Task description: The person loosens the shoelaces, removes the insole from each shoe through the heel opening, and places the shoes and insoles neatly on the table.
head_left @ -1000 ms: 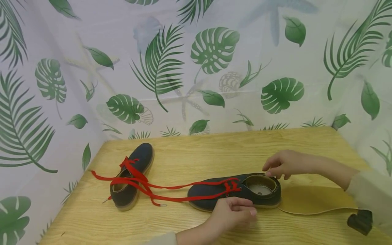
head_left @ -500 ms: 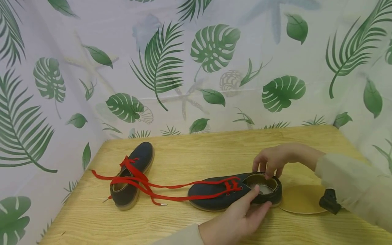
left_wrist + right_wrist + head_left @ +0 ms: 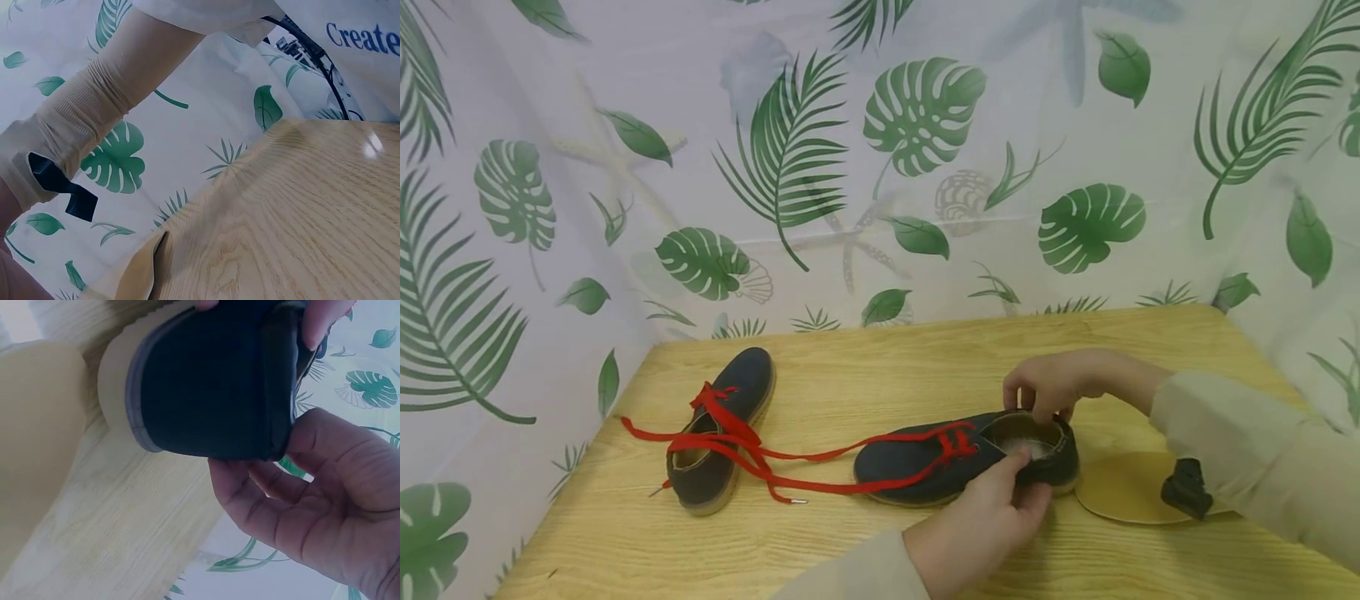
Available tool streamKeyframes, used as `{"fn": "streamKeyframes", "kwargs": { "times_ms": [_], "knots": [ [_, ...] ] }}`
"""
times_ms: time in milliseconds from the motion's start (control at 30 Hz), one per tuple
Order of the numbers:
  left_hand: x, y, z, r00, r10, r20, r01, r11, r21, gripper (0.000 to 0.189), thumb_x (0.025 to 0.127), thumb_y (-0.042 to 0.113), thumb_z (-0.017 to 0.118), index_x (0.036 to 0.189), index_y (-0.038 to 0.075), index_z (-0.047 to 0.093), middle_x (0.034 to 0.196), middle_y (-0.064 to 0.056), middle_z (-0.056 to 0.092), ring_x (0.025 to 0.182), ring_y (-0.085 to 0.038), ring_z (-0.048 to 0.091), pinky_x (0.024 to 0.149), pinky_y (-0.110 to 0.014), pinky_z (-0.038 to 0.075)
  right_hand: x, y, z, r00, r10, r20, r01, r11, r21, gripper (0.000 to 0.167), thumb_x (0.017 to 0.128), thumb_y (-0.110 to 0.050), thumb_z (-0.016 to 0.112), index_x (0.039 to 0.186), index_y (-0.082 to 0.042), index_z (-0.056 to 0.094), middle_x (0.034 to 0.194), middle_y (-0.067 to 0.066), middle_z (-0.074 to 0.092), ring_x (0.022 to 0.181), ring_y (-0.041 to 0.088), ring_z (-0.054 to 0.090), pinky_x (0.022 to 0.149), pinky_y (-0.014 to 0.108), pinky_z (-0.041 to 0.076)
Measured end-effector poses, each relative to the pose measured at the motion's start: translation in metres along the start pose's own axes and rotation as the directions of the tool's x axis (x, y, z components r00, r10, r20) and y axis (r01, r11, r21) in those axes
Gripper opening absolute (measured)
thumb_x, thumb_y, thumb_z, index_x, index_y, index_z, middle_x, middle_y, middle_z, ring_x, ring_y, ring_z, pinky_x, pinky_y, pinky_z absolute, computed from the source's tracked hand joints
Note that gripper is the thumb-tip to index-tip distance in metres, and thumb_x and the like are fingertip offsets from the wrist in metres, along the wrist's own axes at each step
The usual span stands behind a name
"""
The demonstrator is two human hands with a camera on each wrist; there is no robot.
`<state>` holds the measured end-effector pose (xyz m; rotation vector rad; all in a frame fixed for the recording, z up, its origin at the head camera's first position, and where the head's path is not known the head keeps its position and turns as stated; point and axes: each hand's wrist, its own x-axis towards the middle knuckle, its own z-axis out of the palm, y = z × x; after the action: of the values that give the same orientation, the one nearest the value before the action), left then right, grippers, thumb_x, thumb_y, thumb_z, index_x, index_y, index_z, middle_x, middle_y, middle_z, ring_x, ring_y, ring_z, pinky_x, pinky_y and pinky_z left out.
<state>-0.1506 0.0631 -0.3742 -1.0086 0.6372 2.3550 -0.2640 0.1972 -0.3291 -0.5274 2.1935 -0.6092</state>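
Observation:
A dark blue shoe (image 3: 902, 471) with red laces lies on its sole at the right of the table, toe to the left. My left hand (image 3: 977, 521) holds the near side of its collar, the thumb in the opening and the fingers outside. At the far rim by the heel, my right hand (image 3: 1060, 385) pinches the collar between thumb and fingers. Close up in the right wrist view are the shoe's heel (image 3: 206, 387) and my right hand (image 3: 331, 494) at its rim. Behind the heel lies a flat tan insole (image 3: 1120, 492).
A second dark blue shoe (image 3: 748, 379) stands at the left, with long red laces (image 3: 820, 457) stretching across between the two shoes. A black device (image 3: 1187, 489) sits at my right sleeve, above the insole. A leaf-printed cloth (image 3: 850, 167) surrounds the wooden table (image 3: 820, 550).
Both hands have closed in on the shoe's collar: the left came up from the near side, the right moved left along the far rim. The shoe has shifted slightly left.

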Motion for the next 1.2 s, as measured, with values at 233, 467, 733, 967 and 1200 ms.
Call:
{"fn": "streamKeyframes", "kwargs": {
  "times_ms": [233,467,733,967,1200],
  "knots": [
    [0.011,-0.003,0.009,0.967,0.234,-0.096,-0.223,0.968,0.111,0.075,0.086,-0.004,0.063,0.138,-0.009,0.009,0.136,-0.033,0.021,0.128,-0.043,0.031,0.1,-0.04,0.044,0.004,0.006,0.003,0.998,0.017,-0.053,-0.013,0.996,0.086,0.03,0.079,0.008,0.056,0.107,-0.002,0.057,0.094,0.011,0.062,0.071,0.016,0.058,0.055,0.027,0.05],
    [0.026,-0.002,0.018,0.905,0.4,-0.142,-0.356,0.898,0.261,0.085,0.078,-0.003,0.072,0.14,-0.006,0.014,0.139,-0.033,0.022,0.122,-0.043,0.037,0.093,-0.044,0.046,0.005,0.024,0.007,0.991,0.022,-0.134,0.01,0.973,0.231,0.028,0.083,-0.004,0.059,0.11,0.003,0.056,0.091,0.013,0.065,0.068,0.016,0.061,0.063,0.035,0.056],
    [0.036,-0.002,0.026,0.841,0.523,-0.14,-0.446,0.816,0.368,0.077,0.073,-0.002,0.075,0.136,-0.002,0.031,0.129,-0.026,0.046,0.09,-0.028,0.052,0.072,-0.033,0.046,-0.002,0.033,0.012,0.978,0.07,-0.198,-0.006,0.952,0.305,0.036,0.085,-0.003,0.055,0.116,0.011,0.042,0.091,0.019,0.058,0.071,0.02,0.062,0.067,0.038,0.057],
    [0.045,-0.001,0.032,0.835,0.545,-0.08,-0.476,0.786,0.394,0.072,0.07,-0.006,0.074,0.132,0.002,0.037,0.128,-0.024,0.045,0.079,-0.026,0.05,0.065,-0.031,0.043,-0.009,0.035,0.015,0.962,0.123,-0.245,-0.027,0.931,0.363,0.038,0.085,-0.002,0.055,0.115,0.011,0.037,0.08,0.014,0.06,0.065,0.017,0.064,0.066,0.037,0.058],
    [0.058,0.001,0.037,0.803,0.596,0.014,-0.548,0.728,0.412,0.064,0.072,-0.008,0.07,0.129,-0.003,0.043,0.128,-0.028,0.05,0.11,-0.034,0.057,0.09,-0.043,0.048,-0.014,0.04,0.015,0.946,0.2,-0.256,-0.06,0.883,0.466,0.043,0.084,-0.002,0.056,0.119,0.012,0.035,0.072,0.01,0.055,0.059,0.011,0.056,0.068,0.035,0.058]
  ]
}}
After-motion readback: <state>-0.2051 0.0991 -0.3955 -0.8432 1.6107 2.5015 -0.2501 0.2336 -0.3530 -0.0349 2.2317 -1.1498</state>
